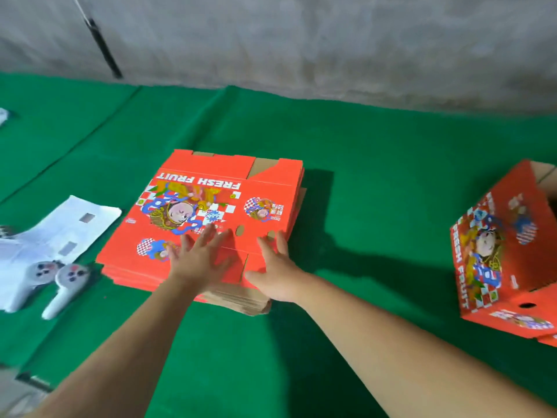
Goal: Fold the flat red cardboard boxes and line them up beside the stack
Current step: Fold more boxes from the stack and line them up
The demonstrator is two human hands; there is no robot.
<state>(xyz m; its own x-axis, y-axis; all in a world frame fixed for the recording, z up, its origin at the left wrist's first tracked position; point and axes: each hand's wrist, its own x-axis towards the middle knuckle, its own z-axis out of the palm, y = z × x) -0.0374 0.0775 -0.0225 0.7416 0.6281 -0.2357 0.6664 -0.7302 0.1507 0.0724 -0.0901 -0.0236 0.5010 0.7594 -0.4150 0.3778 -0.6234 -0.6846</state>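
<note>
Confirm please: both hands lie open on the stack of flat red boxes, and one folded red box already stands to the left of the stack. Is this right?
Not quite. In the head view the folded red box stands to the right of the stack of flat red boxes, not the left. Both the left hand and right hand lie open on the stack.

- Stack (211, 203) of flat boxes lies mid-table (361, 206) — both hands on its near edge: left hand (197, 257), right hand (278, 273).
- Folded box (506, 251) far right.
- Two controllers (64, 279) and paper (60, 227) left of the stack.
</note>
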